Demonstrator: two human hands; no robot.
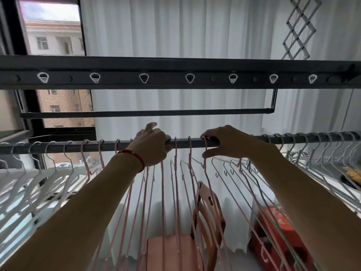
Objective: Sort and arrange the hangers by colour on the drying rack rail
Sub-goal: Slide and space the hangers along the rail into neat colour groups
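A dark drying rack rail runs across the view. White hangers hang at its left, pink hangers in the middle and pale green hangers at the right. My left hand curls its fingers over the rail, covering the hooks of a few pink hangers that drop from under the palm. My right hand lies over the rail, and its forefinger and thumb pinch the hook of one pink hanger. Two more pink hooks sit on the rail between my hands.
A higher dark bar with white-rimmed holes and a thinner bar cross above the rail. White curtains hang behind. Below stand a pink chair and a red box. A window is at the left.
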